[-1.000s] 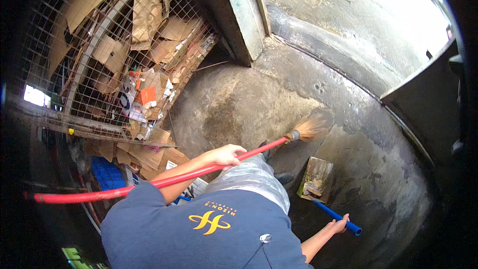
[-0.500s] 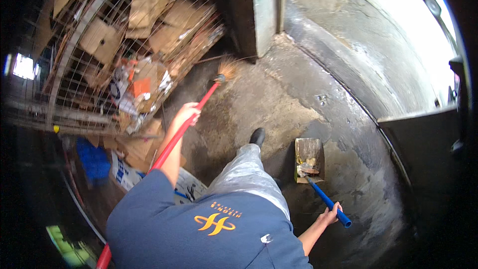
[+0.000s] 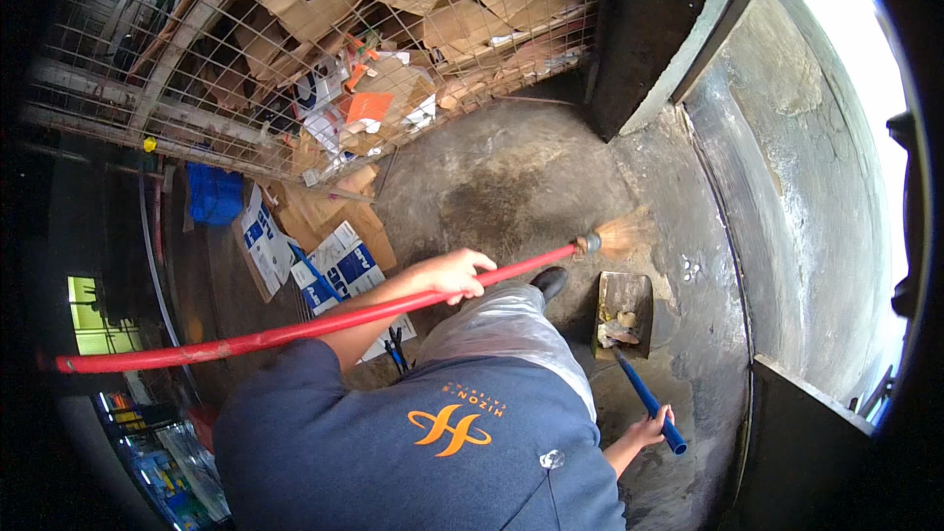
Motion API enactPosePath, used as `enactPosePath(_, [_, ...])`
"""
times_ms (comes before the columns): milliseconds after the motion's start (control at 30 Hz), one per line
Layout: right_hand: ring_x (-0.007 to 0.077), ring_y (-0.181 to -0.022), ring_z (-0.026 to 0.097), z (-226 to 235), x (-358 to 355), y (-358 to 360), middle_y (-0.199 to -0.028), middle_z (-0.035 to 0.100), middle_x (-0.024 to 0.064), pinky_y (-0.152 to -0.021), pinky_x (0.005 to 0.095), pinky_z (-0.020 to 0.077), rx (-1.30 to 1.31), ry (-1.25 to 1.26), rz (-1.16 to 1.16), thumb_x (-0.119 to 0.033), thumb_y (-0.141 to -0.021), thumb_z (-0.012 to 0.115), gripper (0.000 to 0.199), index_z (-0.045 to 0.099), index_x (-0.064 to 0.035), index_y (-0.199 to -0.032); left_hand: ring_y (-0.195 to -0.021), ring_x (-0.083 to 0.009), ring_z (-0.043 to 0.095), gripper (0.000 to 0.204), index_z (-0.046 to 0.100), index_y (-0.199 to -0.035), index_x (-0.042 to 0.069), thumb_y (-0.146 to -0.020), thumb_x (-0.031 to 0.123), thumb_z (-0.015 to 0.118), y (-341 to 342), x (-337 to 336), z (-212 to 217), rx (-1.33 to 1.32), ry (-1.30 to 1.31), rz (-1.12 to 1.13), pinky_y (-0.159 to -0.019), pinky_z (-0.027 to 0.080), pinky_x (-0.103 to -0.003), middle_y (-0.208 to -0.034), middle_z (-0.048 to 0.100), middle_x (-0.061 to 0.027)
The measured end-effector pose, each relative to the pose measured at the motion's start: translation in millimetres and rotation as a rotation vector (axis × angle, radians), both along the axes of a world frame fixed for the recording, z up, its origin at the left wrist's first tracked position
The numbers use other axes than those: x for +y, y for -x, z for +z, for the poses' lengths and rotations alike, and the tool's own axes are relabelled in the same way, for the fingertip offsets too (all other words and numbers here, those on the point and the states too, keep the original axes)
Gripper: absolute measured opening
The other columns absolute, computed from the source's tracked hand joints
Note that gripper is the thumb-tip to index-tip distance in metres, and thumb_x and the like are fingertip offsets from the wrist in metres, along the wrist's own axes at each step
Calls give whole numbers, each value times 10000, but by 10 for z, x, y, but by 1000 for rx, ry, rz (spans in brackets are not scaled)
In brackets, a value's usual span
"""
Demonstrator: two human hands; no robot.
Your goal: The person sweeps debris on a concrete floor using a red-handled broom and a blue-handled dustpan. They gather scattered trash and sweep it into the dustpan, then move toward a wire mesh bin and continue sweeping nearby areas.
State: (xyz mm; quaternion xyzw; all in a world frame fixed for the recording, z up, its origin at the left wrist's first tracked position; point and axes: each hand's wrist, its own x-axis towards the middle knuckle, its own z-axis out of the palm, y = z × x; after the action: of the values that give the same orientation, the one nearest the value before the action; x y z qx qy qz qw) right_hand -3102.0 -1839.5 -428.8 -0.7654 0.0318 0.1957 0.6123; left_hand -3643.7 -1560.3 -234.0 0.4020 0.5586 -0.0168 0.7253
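Observation:
My left hand (image 3: 459,274) is closed round the long red handle of a broom (image 3: 393,307). Its straw bristles (image 3: 621,233) point to the right, near the far end of a dustpan (image 3: 641,287). Scraps of pale and brown debris (image 3: 619,326) lie inside the pan, toward its handle. My right hand (image 3: 651,428) grips the pan's blue tube handle (image 3: 644,388) close to its end. The dustpan rests on the floor to the right of my dark shoe (image 3: 551,281).
A wire mesh cage (image 3: 226,88) full of cardboard and paper stands at the far left. Flattened boxes (image 3: 344,261) and a blue bundle (image 3: 213,194) lie below it. A dark metal panel (image 3: 649,29) rises at the back. The stained concrete floor (image 3: 492,167) meets a wall (image 3: 796,187) on the right.
The broom has swung from beside the cage to the right, its bristles now near the dustpan. My left hand moved right with it. My right hand and the dustpan stay nearly in place.

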Motion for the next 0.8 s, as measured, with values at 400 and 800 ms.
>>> enactPosePath(400, [186, -994, 582, -207, 280, 122, -1066, 639, 26, -799, 383, 450, 63, 54, 292, -160, -873, 744, 250, 643, -111, -1098, -435, -133, 534, 651, 456, -1428, 0, -813, 46, 663, 645, -676, -787, 168, -103, 411, -373, 424, -314, -680, 603, -60])
enactPosePath(800, [157, -897, 575, -462, 65, -279, -1046, 654, 19, -689, 372, 411, 70, 149, 595, -225, -875, 773, 352, 652, -112, -1186, -556, -161, 633, 500, 532, -1338, -20, -880, 128, 665, 232, -2861, -1036, -110, -43, 880, -466, 523, -315, -808, 667, -100])
